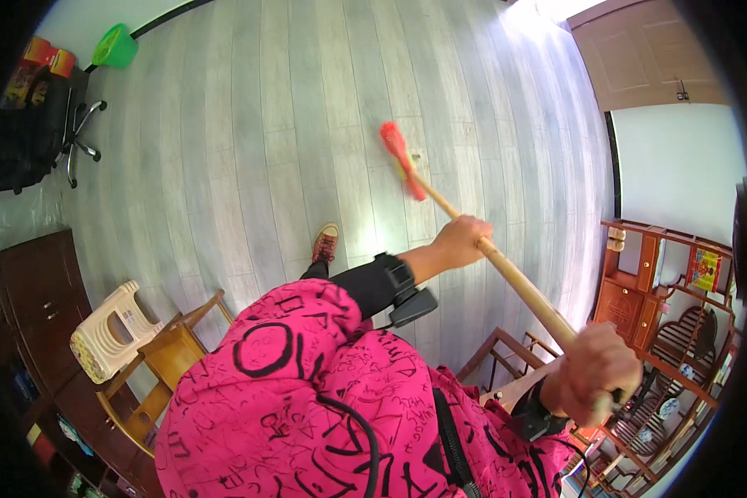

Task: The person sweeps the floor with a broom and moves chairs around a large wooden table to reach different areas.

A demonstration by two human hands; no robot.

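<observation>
A broom with a red head [392, 138] and a long wooden handle [523, 281] slants across the view. The red head is on the grey plank floor [299, 143], and a bit of yellow shows at its middle. My left hand [467, 239] is wrapped around the lower handle. Further up, my right hand [601, 373] closes around the handle's top end, which the fingers mostly hide. A small pale-brown speck [416, 157] lies right beside the broom head.
To the left stand a black wheeled chair [25, 137], a green bin [116, 46], a cream plastic stool [115, 330], a wooden chair [168, 355] and a dark cabinet [37, 299]. A wooden display shelf [629, 311] and a brown door [647, 50] are on the right.
</observation>
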